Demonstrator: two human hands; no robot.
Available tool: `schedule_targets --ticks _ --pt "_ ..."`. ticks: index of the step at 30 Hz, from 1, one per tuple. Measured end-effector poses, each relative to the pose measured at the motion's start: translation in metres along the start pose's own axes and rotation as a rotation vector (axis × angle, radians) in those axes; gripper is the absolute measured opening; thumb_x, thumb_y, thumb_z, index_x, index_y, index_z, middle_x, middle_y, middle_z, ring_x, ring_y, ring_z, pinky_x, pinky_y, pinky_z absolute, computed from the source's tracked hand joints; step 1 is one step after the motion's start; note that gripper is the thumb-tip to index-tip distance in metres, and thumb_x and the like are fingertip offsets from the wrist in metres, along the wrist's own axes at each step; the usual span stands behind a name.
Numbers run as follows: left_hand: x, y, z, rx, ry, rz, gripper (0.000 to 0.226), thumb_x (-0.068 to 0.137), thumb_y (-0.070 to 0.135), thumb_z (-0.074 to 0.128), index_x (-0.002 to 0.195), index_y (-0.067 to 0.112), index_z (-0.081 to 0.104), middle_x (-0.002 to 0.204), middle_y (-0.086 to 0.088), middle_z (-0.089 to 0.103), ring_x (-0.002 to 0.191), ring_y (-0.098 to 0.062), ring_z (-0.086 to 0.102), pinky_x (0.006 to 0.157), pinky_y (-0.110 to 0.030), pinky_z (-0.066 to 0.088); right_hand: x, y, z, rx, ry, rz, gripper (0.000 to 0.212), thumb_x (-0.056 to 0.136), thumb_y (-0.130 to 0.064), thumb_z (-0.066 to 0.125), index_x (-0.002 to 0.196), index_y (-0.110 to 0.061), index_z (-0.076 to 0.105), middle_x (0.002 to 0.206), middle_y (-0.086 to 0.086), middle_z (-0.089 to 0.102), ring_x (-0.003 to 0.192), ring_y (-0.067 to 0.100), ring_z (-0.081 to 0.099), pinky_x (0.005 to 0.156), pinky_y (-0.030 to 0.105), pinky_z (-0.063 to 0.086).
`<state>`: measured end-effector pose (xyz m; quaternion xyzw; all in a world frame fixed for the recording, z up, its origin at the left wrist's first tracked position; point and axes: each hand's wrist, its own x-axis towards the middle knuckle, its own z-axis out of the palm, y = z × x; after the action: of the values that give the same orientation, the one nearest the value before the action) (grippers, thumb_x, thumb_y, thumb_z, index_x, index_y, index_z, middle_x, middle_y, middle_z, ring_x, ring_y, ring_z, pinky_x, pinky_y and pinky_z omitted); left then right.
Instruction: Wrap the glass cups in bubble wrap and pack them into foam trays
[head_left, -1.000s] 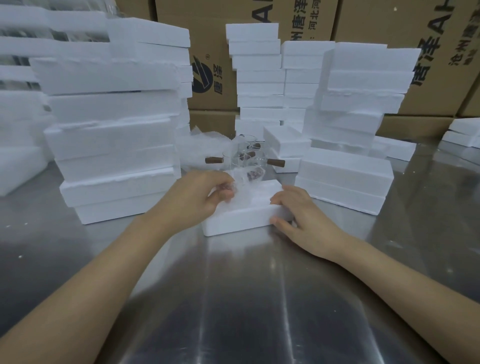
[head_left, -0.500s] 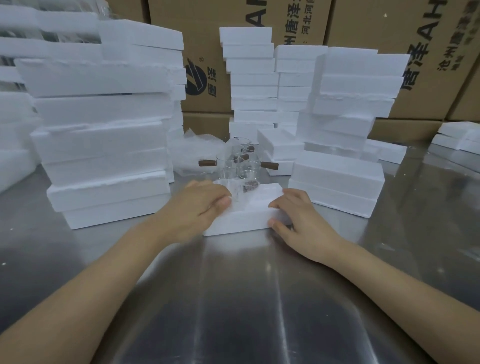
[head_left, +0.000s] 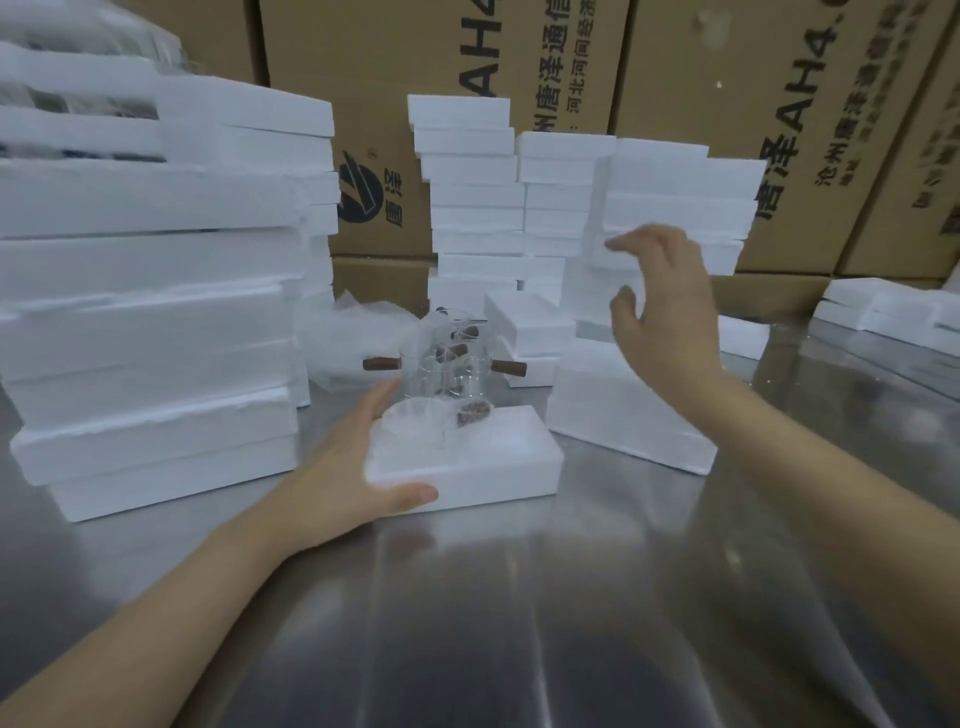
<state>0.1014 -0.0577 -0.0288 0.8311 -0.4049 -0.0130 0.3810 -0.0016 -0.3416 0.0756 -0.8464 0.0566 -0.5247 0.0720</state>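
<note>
While the left hand (head_left: 343, 483) lay against the near-left corner of the foam tray (head_left: 498, 467), its fingers ran straight along the tray's left side and its thumb pressed flat on the front wall; nothing was gripped.

Item: right hand (head_left: 660, 312), raised in the air above the table and well clear of the tray, fingers loosely spread and slightly bent, holding nothing. It showed in front of the foam stack at right (head_left: 675, 208).

Item: foam tray, white, rectangular, lying flat on the steel table (head_left: 519, 623) at centre.

Item: bubble-wrapped cup (head_left: 421, 426), seated in the left end of the tray, a dark wooden handle (head_left: 472, 414) showing through the wrap at its right side.

Item: unwrapped glass cups (head_left: 441, 364), a small cluster standing just behind the tray, wooden handles pointing left and right. The exact count could not be told.

Item: loose bubble wrap (head_left: 353, 332), crumpled, behind and to the left of the cups.

Item: foam stacks at left (head_left: 156, 312), tall, several pieces high, beside the left hand.

Item: foam stacks at centre rear (head_left: 472, 208) and at right, uneven in height, with a low pair of slabs (head_left: 623, 415) just right of the tray.

Item: cardboard cartons (head_left: 571, 62), printed with dark lettering, lining the wall behind everything.
</note>
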Motion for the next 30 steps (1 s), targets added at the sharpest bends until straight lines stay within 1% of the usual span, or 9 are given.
schedule_targets --ticks 4,7,10,17,19,24,26,28,30 --pt "0.003 -0.004 0.001 -0.008 0.023 -0.038 0.104 0.050 0.077 0.070 0.138 0.052 0.019 0.141 0.029 0.031 0.127 0.000 0.036 0.103 -0.027 0.034 0.085 0.042 0.003 -0.192 -0.051 0.116 0.055 0.087 0.001 0.045 0.141 -0.008 0.040 0.149 0.015 0.032 0.141 0.028 0.024 0.113 0.039 0.028" --pt "0.004 -0.005 0.000 -0.017 0.033 -0.031 0.084 0.049 0.078 0.070 0.121 0.065 0.029 0.128 0.035 0.042 0.117 0.013 0.042 0.091 -0.014 0.038 0.127 0.066 0.005 -0.193 -0.203 0.195 0.059 0.088 -0.001 0.043 0.146 -0.008 0.034 0.154 0.014 0.023 0.144 0.029 0.016 0.118 0.039 0.018" --pt "0.005 -0.006 -0.002 0.000 0.048 -0.004 0.074 0.050 0.078 0.069 0.113 0.070 0.032 0.123 0.043 0.040 0.112 0.027 0.035 0.082 -0.006 0.035 0.149 0.080 0.011 -0.265 -0.319 0.183 0.057 0.090 -0.006 0.042 0.146 -0.010 0.034 0.150 0.018 0.032 0.140 0.035 0.022 0.117 0.043 0.017" --pt "0.009 -0.010 -0.002 -0.029 0.047 0.053 0.078 0.053 0.078 0.070 0.122 0.068 0.035 0.130 0.043 0.038 0.119 0.023 0.036 0.089 -0.011 0.035 0.161 0.095 0.020 -0.343 -0.348 0.128 0.045 0.094 -0.003 0.040 0.138 -0.007 0.048 0.138 0.021 0.047 0.130 0.040 0.035 0.108 0.045 0.029" --pt "0.010 -0.011 -0.001 -0.032 0.046 0.052 0.080 0.053 0.078 0.071 0.124 0.067 0.035 0.131 0.043 0.038 0.119 0.022 0.036 0.090 -0.013 0.036 0.159 0.090 0.019 -0.258 -0.274 0.127 0.038 0.095 -0.001 0.042 0.131 -0.006 0.054 0.134 0.020 0.050 0.127 0.038 0.038 0.107 0.042 0.031" --pt "0.013 -0.014 -0.001 -0.041 0.057 -0.002 0.101 0.050 0.077 0.073 0.139 0.052 0.033 0.140 0.039 0.035 0.129 0.015 0.033 0.106 -0.022 0.032 0.132 0.032 0.005 0.161 0.096 0.082 0.027 0.095 -0.007 0.046 0.120 -0.004 0.053 0.116 0.001 0.051 0.112 0.014 0.046 0.090 0.004 0.028" --pt "0.013 -0.011 -0.002 -0.034 0.040 -0.002 0.101 0.048 0.079 0.072 0.138 0.053 0.035 0.139 0.039 0.035 0.129 0.011 0.035 0.103 -0.018 0.031 0.102 -0.003 -0.001 0.371 0.219 0.035 0.020 0.092 -0.006 0.048 0.112 -0.006 0.053 0.108 -0.004 0.051 0.104 0.010 0.048 0.090 0.008 0.035" --pt "0.013 -0.006 -0.003 -0.038 0.026 -0.003 0.099 0.047 0.076 0.074 0.136 0.054 0.036 0.137 0.038 0.038 0.127 0.008 0.038 0.098 -0.014 0.032 0.062 -0.038 -0.004 0.612 0.264 0.086 0.018 0.092 -0.006 0.053 0.106 -0.016 0.049 0.106 -0.006 0.056 0.102 0.006 0.054 0.092 0.022 0.046" --pt "0.012 -0.004 -0.003 -0.082 0.026 -0.048 0.108 0.046 0.072 0.078 0.142 0.046 0.035 0.141 0.029 0.042 0.128 0.002 0.042 0.103 -0.022 0.036 0.017 -0.066 -0.005 0.830 0.254 0.222 0.023 0.091 -0.002 0.056 0.102 -0.019 0.046 0.105 -0.005 0.059 0.101 0.004 0.058 0.090 0.024 0.050"
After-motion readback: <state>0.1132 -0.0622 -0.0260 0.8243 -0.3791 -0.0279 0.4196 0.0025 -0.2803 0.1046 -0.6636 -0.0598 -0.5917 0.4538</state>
